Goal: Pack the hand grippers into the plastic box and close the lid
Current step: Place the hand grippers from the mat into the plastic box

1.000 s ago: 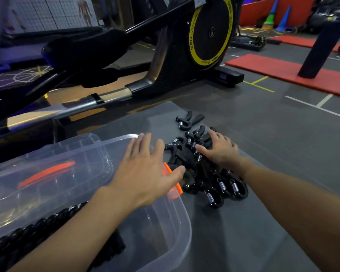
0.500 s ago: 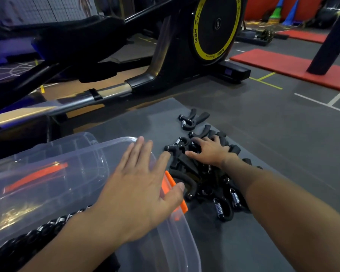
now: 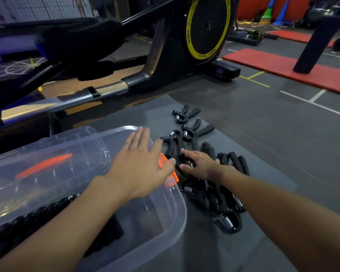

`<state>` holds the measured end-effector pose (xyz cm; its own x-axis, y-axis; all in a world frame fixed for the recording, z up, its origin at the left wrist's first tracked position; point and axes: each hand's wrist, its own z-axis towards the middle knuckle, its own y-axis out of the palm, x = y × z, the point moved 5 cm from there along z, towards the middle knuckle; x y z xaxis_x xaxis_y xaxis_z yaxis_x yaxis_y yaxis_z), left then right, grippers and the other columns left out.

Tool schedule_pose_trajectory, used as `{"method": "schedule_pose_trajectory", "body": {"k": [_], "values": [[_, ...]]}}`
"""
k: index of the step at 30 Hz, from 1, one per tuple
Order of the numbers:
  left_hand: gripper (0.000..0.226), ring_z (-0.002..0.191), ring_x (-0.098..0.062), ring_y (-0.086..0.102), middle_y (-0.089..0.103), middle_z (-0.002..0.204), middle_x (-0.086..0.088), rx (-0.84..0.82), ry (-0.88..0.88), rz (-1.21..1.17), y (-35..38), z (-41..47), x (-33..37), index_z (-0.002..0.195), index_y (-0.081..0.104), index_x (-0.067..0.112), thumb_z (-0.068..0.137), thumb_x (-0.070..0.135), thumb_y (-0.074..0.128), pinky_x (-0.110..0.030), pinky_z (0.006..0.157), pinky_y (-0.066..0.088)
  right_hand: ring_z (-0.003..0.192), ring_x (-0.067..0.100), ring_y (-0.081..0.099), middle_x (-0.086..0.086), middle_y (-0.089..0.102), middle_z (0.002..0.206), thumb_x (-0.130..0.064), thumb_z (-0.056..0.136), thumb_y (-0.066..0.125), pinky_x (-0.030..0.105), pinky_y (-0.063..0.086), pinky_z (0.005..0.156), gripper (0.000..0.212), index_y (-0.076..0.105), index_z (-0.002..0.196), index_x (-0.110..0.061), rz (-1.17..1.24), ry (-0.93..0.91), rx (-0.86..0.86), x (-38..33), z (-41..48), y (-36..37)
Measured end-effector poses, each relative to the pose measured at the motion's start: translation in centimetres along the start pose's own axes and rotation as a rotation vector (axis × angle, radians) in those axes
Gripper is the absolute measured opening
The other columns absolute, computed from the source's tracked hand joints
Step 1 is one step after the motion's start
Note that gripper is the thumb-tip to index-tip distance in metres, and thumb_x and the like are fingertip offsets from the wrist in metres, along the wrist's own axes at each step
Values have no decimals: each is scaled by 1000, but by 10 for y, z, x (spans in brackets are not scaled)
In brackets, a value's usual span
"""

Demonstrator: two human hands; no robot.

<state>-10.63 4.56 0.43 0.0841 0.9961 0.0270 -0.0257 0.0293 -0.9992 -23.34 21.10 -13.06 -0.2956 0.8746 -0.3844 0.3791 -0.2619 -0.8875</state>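
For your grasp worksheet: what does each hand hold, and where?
Left hand: nothing, flat over the clear plastic box. Right hand rests on the black hand grippers; grip unclear.

L hand (image 3: 139,163) is flat & open, palm down, back of the hand up. Its fingers are straight & point away from the body. The thumb sticks out to the right side. L arm (image 3: 57,228) is bare. It comes in from the bottom left corner & the wrist is nearly straight.

R hand (image 3: 201,163) is just beside the L hand, close to its thumb. It's palm down too, w/ fingers spread a bit & pointing left. Its pointer finger & thumb are apart, w/ a gap between them. The fingers aren't curled tight. R arm (image 3: 283,203) is bare, comes in from the bottom right & is stretched out long.
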Motion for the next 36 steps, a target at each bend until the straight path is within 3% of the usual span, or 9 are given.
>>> {"method": "schedule_pose_trajectory", "body": {"k": [3,6,9,12,19,26,29,32,36], "values": [[97,150,-28,-9,-2,161,-22,-13,1,6,-1,-2,3,149,23,19,72,69,-8,-37,121,-8,136,15,39,-10,48,144,-58,89,52,60,20,111,66,25,147,-45,173,12,246,2,-32,-28],[103,150,-29,-7,0,161,-23,-20,13,6,-4,-10,16,150,25,17,69,70,-8,-37,121,-7,133,22,41,-4,51,140,-52,88,58,53,23,108,67,31,146,-36,265,167,461,31,-72,-43],[97,150,-29,-6,2,161,-22,-10,63,-12,-4,-21,32,150,26,24,72,71,-8,-38,122,-5,136,29,36,4,41,145,-69,71,64,53,30,110,90,27,146,-34,371,390,354,81,-102,-20],[87,150,-28,-5,2,161,-21,10,85,-38,-2,-27,35,147,27,31,76,68,-6,-37,121,-6,121,26,54,2,57,128,-73,54,73,49,41,106,91,41,129,-32,688,464,337,106,-116,1],[82,151,-28,-3,5,162,-19,19,81,-25,-2,-27,33,147,29,32,79,64,-2,-37,122,-3,99,27,66,10,67,112,-23,76,81,45,51,95,49,58,117,-11,876,563,455,120,-110,7],[83,151,-28,-4,6,162,-18,-21,82,-25,-3,-26,33,148,28,32,79,64,-3,-37,121,-3,95,22,65,4,66,103,-24,74,84,37,52,93,47,66,116,-10,850,494,507,114,-114,-7],[80,151,-26,-5,7,162,-15,-72,64,-21,-4,-26,34,148,27,34,80,65,-1,-38,121,-4,82,14,67,2,71,97,-25,76,82,25,54,75,37,69,109,-14,790,383,494,95,-117,-40],[58,149,-23,11,18,161,-4,-62,34,-97,-18,-26,35,146,26,35,94,58,21,-46,121,-1,72,2,61,-8,68,85,-27,78,80,10,43,59,24,67,98,-23,713,218,468,54,-122,-87],[56,135,-14,38,32,149,12,172,136,-290,-61,-35,34,144,28,35,93,41,53,-48,116,14,82,6,66,-9,72,90,-34,75,82,19,51,74,27,70,98,-27,671,-13,384,-12,-133,-133]]}}
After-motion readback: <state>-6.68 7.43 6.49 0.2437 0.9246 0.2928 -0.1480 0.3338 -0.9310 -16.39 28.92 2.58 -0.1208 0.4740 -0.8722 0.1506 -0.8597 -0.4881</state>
